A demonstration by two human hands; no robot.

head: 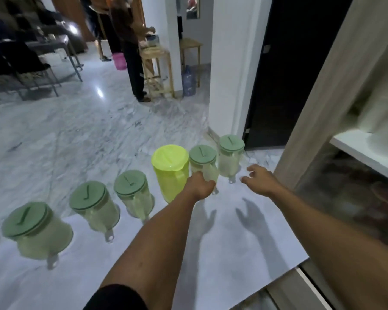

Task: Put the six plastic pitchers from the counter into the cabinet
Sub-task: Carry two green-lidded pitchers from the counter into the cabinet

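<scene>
White counter (233,253) fills the foreground, with marble floor beyond. We see six plastic pitchers in a row along its far edge: five clear ones with green lids and one yellow pitcher (169,173) fourth from the left. Our left hand (199,184) wraps the fifth pitcher (203,163), hiding its handle. Our right hand (259,177) hovers nearby, fingers spread, holding nothing. Blurred shelves of the cabinet (365,153) show at right.
</scene>
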